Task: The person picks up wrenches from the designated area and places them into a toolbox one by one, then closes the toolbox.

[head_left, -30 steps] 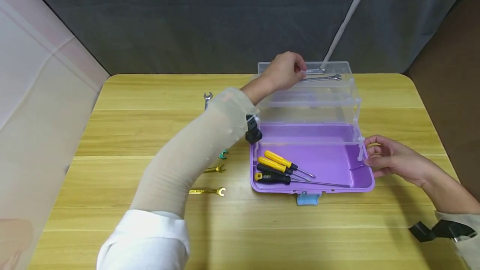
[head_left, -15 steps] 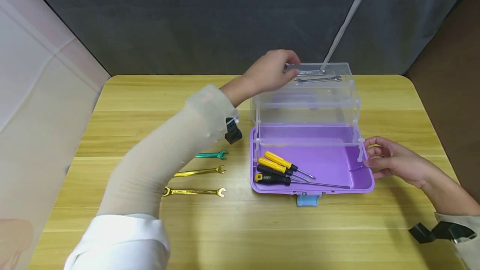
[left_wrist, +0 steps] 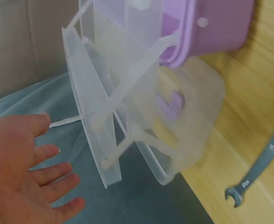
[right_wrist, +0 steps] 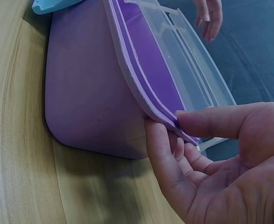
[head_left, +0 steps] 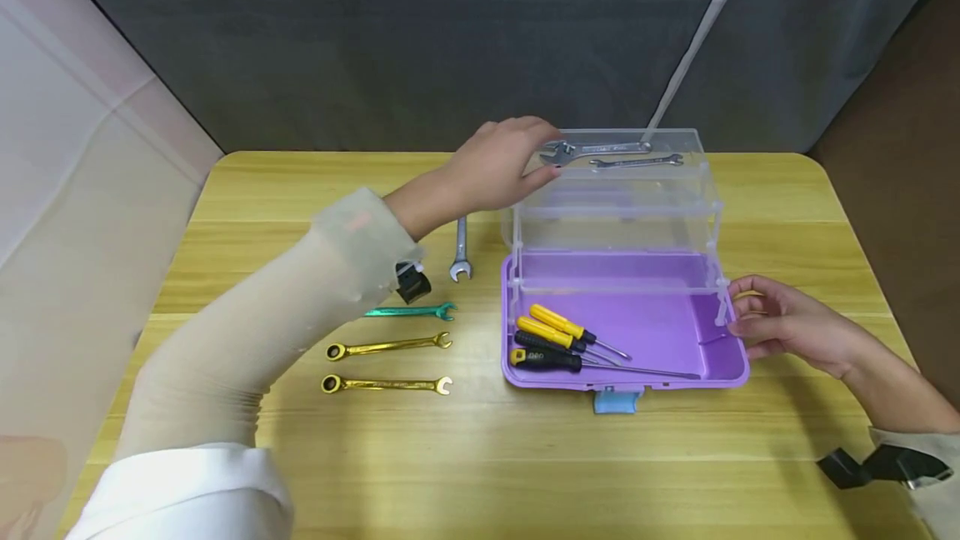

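My left hand (head_left: 501, 165) is at the left end of the clear upper tray (head_left: 678, 140), fingers spread and nothing in them. The left wrist view shows that hand (left_wrist: 34, 172) apart from the tray's end. Inside the tray lie a silver adjustable wrench (head_left: 570, 152) and a smaller silver open-end wrench (head_left: 637, 162). Below it, the purple toolbox (head_left: 660, 327) stands with its tiers folded out. My right hand (head_left: 798, 325) pinches the box's right rim between thumb and fingers, plain in the right wrist view. Yellow-handled screwdrivers (head_left: 558, 319) and black-handled screwdrivers (head_left: 546, 358) lie in the box.
Left of the box, on the wooden table (head_left: 487, 473), lie a silver wrench (head_left: 461, 255), a green wrench (head_left: 412, 311) and two gold wrenches (head_left: 390, 346). A blue latch (head_left: 617, 402) hangs from the box's front. A dark curtain (head_left: 375, 48) rises behind the table.
My left hand has let go of the adjustable wrench in the upper tray and drawn back to the left, uncovering it and the wrenches on the table. The right hand stays at the rim.
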`<control>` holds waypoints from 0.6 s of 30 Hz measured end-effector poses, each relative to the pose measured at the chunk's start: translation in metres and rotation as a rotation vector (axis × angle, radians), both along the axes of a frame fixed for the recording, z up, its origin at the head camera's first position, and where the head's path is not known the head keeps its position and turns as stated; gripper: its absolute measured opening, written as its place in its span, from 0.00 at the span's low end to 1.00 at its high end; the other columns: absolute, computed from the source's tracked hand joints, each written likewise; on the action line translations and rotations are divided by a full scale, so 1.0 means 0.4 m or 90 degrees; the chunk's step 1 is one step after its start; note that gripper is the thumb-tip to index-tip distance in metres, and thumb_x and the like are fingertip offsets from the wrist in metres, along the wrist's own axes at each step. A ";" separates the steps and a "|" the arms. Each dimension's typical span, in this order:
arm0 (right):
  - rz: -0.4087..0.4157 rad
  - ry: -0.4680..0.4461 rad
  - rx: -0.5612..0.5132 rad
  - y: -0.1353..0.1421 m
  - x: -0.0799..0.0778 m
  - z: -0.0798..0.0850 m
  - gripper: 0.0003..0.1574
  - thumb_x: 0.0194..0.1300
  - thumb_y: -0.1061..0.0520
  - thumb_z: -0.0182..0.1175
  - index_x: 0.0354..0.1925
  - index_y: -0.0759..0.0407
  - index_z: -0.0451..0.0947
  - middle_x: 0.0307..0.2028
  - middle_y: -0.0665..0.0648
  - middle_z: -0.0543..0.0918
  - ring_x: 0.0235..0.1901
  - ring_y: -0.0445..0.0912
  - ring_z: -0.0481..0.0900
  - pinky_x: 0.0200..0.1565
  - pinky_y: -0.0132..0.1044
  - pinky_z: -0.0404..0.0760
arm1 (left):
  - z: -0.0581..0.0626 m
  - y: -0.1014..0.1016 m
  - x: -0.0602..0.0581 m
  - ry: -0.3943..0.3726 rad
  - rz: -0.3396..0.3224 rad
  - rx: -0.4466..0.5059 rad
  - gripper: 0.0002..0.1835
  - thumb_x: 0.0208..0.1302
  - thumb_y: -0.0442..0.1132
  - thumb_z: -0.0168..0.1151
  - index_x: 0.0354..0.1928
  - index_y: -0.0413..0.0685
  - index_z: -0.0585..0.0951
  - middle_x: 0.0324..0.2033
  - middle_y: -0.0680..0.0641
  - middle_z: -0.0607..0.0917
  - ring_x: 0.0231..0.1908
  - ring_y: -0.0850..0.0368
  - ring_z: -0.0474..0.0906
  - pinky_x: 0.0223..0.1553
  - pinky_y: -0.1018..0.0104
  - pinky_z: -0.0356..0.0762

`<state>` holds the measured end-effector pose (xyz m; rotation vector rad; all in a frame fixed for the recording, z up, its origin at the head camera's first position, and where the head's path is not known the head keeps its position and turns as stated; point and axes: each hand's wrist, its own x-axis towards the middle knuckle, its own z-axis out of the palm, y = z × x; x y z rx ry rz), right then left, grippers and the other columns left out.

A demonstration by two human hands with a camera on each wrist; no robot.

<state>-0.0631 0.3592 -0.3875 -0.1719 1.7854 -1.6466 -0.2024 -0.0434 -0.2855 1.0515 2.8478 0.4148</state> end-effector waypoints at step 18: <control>0.000 0.006 0.005 -0.002 -0.002 -0.001 0.20 0.72 0.74 0.48 0.55 0.55 0.65 0.41 0.54 0.81 0.40 0.48 0.86 0.40 0.45 0.87 | -0.047 -0.151 0.050 0.005 0.039 -0.043 0.34 0.75 0.53 0.59 0.74 0.42 0.68 0.73 0.39 0.67 0.74 0.43 0.59 0.71 0.41 0.55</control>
